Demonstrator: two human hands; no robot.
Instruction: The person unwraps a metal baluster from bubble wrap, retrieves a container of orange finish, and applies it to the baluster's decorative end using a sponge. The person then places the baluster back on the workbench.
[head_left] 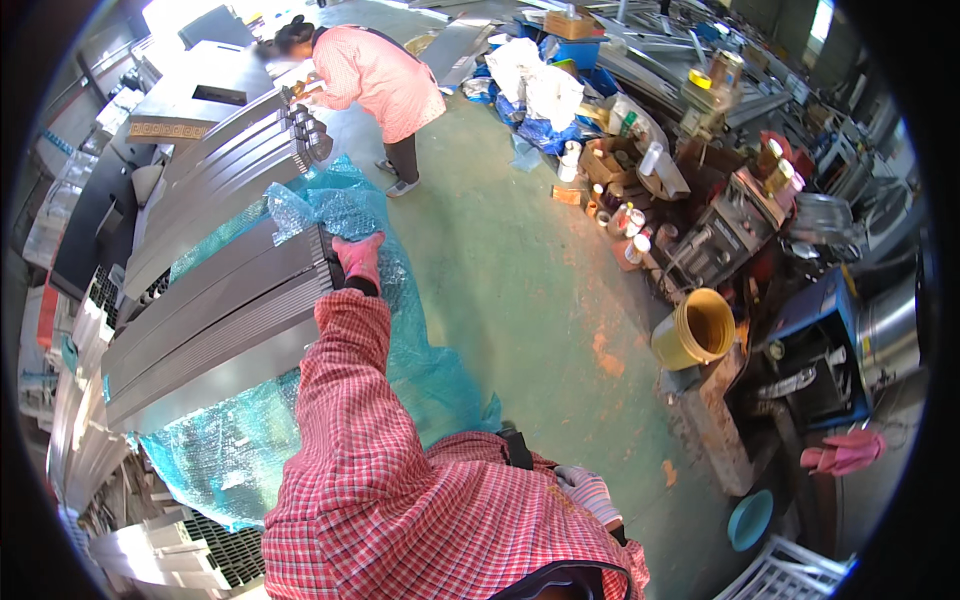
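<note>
My left hand [360, 262], in a pink glove, reaches out to the near stack of long grey metal profiles [215, 325]. It is closed against the profile ends at the stack's right side, and the fingertips are partly hidden there. Turquoise bubble wrap [420, 375] lies under this stack and spills over its right side. My right hand [588, 495], in a striped glove, hangs low beside my body, apart from the stack. Its fingers are mostly hidden, so I cannot see whether it holds anything.
A co-worker in a pink checked top [380, 80] bends over a farther profile stack [230, 155]. Along the right stand a yellow bucket [692, 330], cans, boxes and white bags [550, 95]. Green floor [520, 300] runs between. A teal basin [750, 520] sits lower right.
</note>
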